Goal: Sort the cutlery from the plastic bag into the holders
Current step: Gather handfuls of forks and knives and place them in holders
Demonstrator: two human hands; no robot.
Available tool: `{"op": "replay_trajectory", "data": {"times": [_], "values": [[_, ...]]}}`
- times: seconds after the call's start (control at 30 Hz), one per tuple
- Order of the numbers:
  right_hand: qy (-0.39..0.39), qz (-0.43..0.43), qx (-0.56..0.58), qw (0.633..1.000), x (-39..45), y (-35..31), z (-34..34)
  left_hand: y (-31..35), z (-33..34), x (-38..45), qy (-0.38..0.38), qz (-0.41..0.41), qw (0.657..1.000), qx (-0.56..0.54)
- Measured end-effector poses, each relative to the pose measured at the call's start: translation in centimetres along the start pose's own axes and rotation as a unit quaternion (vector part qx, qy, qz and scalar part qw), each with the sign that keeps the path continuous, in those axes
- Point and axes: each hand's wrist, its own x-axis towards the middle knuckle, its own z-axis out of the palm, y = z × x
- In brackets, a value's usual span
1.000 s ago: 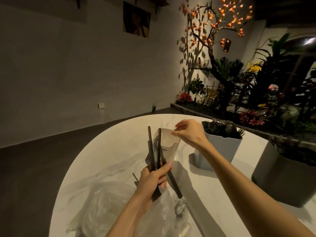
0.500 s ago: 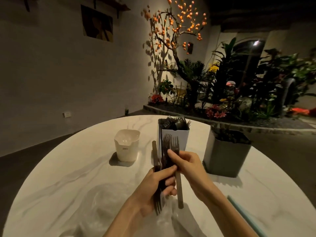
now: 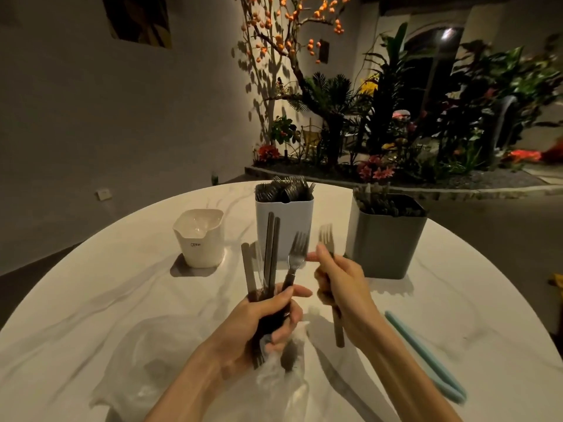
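Note:
My left hand [image 3: 262, 321] grips a bunch of dark cutlery [image 3: 271, 254]: several upright handles and one fork with its tines up. My right hand [image 3: 341, 284] holds a single fork [image 3: 327, 239], tines up, a little right of the bunch. A crumpled clear plastic bag [image 3: 170, 354] lies on the white table [image 3: 91, 300] under my left hand. Behind stand three holders: a small white one [image 3: 199, 239] with nothing visible inside, a light grey one [image 3: 285, 217] full of forks, and a darker grey one [image 3: 385, 239] with cutlery in it.
A teal strip [image 3: 426, 357] lies on the table at the right, near my right forearm. The round table's edge curves off on both sides. Plants and a lit tree stand beyond the table.
My right hand has pulled one fork out of the bunch and moved it to the right. My view has shifted so all three holders show.

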Motion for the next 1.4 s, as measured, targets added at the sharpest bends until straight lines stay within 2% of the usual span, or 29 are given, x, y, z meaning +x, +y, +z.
{"op": "replay_trajectory", "data": {"times": [0.1,0.27,0.4,0.53,0.6,0.67,0.83,0.9,0.97,1.2,1.4], "values": [[-0.072,0.009,0.006,0.997,-0.5,0.0,0.5,-0.1,0.5,-0.1,-0.009,-0.018,0.998,0.051],[-0.039,0.004,0.035,0.999,-0.4,0.0,0.1,-0.3,0.7,0.2,0.059,0.026,0.996,0.066],[-0.074,0.01,0.001,0.997,-0.8,0.3,0.5,-0.2,1.1,0.2,0.076,0.023,0.995,0.06],[0.012,-0.023,0.092,0.995,0.0,-0.7,-0.1,-0.2,0.9,0.5,0.131,0.025,0.991,0.015],[0.027,-0.026,0.151,0.988,0.3,-1.4,-1.1,0.0,0.6,0.4,0.139,0.026,0.99,0.021],[-0.011,-0.008,0.188,0.982,0.2,-1.5,-1.6,0.1,0.2,0.0,0.112,0.011,0.993,0.03],[-0.101,0.026,0.034,0.994,0.1,-0.6,-1.2,-0.1,0.0,-0.6,-0.035,-0.078,0.995,0.042],[-0.119,0.019,0.016,0.993,-0.2,-0.4,-0.9,-0.2,0.1,-0.6,-0.067,-0.092,0.992,0.059],[-0.091,-0.001,0.041,0.995,-0.2,-0.4,-0.9,-0.2,0.2,-0.6,-0.066,-0.085,0.991,0.083],[0.057,-0.07,0.121,0.989,0.1,-0.6,-1.3,-0.1,0.0,-0.4,0.031,-0.066,0.993,0.093],[0.073,-0.074,0.163,0.981,0.6,-1.1,-2.7,-0.6,-0.2,0.2,0.061,-0.051,0.996,0.033]]}}
